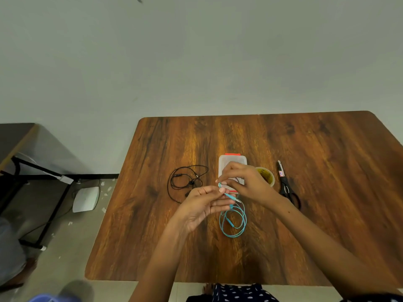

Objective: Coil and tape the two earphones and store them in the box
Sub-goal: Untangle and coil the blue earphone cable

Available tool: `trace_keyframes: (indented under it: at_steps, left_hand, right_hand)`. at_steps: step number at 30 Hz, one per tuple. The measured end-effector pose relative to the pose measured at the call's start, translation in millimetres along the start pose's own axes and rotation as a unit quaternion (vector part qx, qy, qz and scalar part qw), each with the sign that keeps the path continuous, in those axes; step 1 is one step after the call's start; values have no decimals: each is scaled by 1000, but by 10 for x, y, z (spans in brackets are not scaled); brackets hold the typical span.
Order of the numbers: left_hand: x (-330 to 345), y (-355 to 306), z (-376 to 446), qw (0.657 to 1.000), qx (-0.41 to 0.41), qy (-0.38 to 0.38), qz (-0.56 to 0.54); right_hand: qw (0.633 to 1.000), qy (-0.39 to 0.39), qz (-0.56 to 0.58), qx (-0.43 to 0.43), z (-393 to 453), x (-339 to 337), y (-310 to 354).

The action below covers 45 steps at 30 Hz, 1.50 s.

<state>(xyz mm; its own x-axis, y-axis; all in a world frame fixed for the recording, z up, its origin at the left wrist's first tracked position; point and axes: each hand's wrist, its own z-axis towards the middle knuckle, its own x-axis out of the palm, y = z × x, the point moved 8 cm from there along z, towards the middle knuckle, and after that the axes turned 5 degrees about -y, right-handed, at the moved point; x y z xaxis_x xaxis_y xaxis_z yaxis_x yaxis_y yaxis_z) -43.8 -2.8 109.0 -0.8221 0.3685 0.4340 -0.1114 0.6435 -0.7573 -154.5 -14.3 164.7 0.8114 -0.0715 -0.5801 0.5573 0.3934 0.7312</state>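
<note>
Loops of the blue earphone (233, 223) hang nearest, its upper end pinched by both the left hand (204, 205) and right hand (244, 182). Farther left lies the black earphone (185, 182) (loosely tangled); behind the hands, the box (232, 162), tape (267, 175) and scissors (285, 184) to its right.

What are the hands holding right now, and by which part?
Both hands hold the blue earphone. The right hand pinches its cable near the upper end; the left hand holds the cable lower, near the plug. The rest hangs in loops to the table.
</note>
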Motion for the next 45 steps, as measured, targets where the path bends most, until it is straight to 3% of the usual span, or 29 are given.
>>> trace_keyframes:
  at_steps: [9,15,22,33,40,45]
  left_hand:
    - [-6,-45,-36,998,61,-8,-30]
    - [46,-73,-88,995,62,41,-72]
    - [-14,-95,-65,986,85,62,-128]
    - [-281,-16,122,984,146,-66,-81]
    - [-436,131,206,985,114,-109,-75]
    - [-541,155,253,986,98,-120,-57]
  right_hand:
    - [994,-24,76,71,-4,-22,-161]
    - [967,-20,171,187,-49,108,-388]
    - [958,17,161,238,-226,393,-483]
    - [979,112,-13,173,-326,650,-317]
    - [961,173,-186,107,-342,605,-302]
    - [951,175,-239,86,-264,469,-289]
